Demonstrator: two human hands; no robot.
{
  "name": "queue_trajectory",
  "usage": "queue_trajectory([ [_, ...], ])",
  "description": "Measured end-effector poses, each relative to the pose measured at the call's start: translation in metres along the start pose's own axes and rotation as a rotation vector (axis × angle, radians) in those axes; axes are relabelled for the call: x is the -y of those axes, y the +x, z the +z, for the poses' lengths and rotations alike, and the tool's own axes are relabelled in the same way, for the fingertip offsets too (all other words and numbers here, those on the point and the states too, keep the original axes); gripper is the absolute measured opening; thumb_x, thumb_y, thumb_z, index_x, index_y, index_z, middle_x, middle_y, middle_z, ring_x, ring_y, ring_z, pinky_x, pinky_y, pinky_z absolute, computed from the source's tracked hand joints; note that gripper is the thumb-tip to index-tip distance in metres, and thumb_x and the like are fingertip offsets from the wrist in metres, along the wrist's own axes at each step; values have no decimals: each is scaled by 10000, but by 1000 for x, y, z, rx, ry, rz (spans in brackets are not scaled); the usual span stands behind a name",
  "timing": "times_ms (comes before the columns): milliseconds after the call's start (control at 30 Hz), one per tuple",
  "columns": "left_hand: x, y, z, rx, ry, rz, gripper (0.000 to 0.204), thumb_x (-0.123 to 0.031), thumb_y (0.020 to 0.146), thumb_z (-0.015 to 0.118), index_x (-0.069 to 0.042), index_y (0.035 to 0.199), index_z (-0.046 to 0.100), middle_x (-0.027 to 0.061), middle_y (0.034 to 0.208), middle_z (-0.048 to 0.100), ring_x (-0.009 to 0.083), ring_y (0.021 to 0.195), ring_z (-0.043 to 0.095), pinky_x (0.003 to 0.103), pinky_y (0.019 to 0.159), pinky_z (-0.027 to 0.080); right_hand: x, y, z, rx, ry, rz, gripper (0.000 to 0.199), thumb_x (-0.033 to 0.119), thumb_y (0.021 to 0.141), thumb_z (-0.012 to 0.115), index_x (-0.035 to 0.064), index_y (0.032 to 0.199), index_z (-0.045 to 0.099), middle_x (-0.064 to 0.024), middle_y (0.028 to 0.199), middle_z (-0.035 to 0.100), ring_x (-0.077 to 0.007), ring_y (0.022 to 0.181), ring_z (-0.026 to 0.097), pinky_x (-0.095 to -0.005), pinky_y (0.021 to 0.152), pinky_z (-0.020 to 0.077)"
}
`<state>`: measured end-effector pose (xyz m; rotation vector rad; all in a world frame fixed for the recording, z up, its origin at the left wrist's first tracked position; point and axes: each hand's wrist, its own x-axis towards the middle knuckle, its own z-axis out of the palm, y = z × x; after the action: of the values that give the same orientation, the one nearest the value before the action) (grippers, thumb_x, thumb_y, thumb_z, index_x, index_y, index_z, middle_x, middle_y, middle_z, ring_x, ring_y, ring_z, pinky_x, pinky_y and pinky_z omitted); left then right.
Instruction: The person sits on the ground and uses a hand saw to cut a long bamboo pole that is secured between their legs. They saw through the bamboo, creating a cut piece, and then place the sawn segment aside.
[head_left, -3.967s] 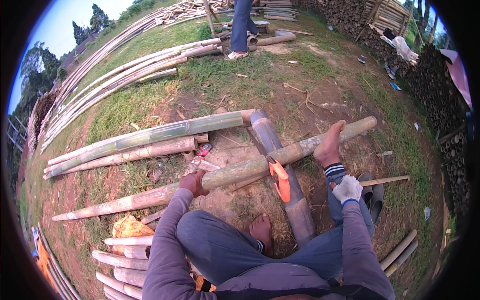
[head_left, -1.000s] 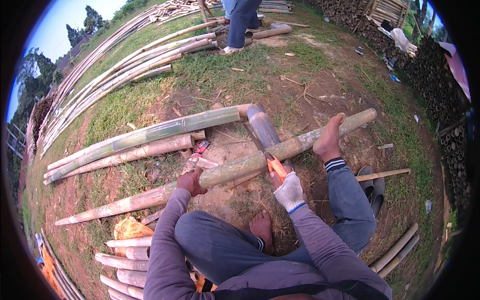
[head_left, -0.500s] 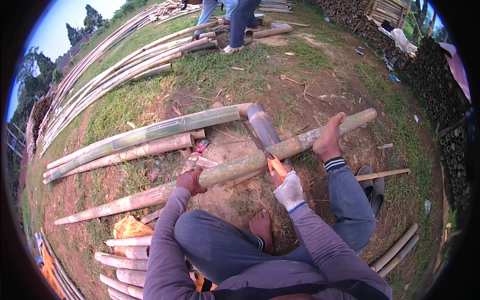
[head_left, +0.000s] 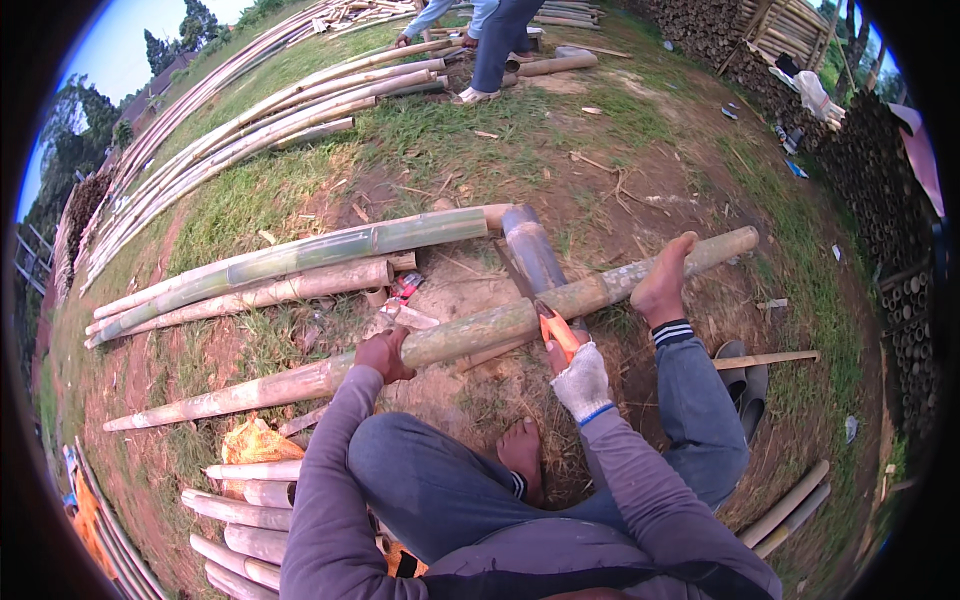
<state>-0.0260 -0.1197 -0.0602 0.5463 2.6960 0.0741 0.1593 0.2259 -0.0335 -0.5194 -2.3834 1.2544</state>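
A long bamboo pole (head_left: 450, 338) lies slantwise in front of me, resting across a thick dark log (head_left: 535, 250). My left hand (head_left: 385, 355) is closed around the pole's upper side, left of the middle. My right hand (head_left: 580, 378), in a white knitted glove, grips the orange handle of a handsaw (head_left: 560, 335). The saw's dark blade meets the pole beside the log; much of the blade is hard to make out. My bare right foot (head_left: 660, 285) presses on the pole farther right.
Green bamboo poles (head_left: 330, 250) lie just beyond. Cut bamboo pieces (head_left: 250, 510) are piled at lower left. Sandals (head_left: 745, 385) and a thin stick (head_left: 780, 359) lie at right. A co-worker (head_left: 495, 45) stands by more poles at the back.
The whole view has shifted slightly. Both my hands keep their grips, with the saw at nearly the same spot on the pole. The co-worker's hand at the back has moved along the poles.
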Motion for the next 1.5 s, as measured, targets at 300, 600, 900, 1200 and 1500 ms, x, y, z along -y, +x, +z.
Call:
queue_trajectory([
  [300,-2,-3,-3,-15,19,6,853,-506,692,921,-249,1425,568,146,1301,733,405,1167,730,556,1012,562,-17,-1,7,35,54,-14,280,240,1054,728,11,1183,631,-40,782,627,-143,682,601,-363,637,491],
  [600,-3,-3,-4,-6,15,-7,875,-504,685,924,-227,1432,561,159,1305,721,416,1163,725,539,1003,573,-22,0,12,27,150,-48,245,189,1066,706,6,1204,621,-34,807,634,-120,697,612,-323,635,496],
  [900,-1,-2,-2,2,20,6,892,-502,687,924,-221,1448,554,177,1315,716,423,1166,724,536,1006,575,-27,1,13,13,124,-103,230,188,1067,703,6,1182,621,-26,785,628,-123,671,603,-328,615,491],
  [1200,1,1,1,-50,33,24,879,-524,661,933,-207,1406,592,141,1257,741,377,1142,738,505,970,588,-33,5,15,21,169,-68,228,207,1072,704,21,1173,619,-1,778,619,-89,655,583,-298,591,478],
  [1500,8,-10,6,-46,-2,45,826,-473,691,920,-196,1397,590,133,1243,742,369,1134,737,508,947,590,-32,3,18,172,507,119,199,214,1105,663,66,1184,556,-16,920,629,-63,716,619,-228,618,550],
])
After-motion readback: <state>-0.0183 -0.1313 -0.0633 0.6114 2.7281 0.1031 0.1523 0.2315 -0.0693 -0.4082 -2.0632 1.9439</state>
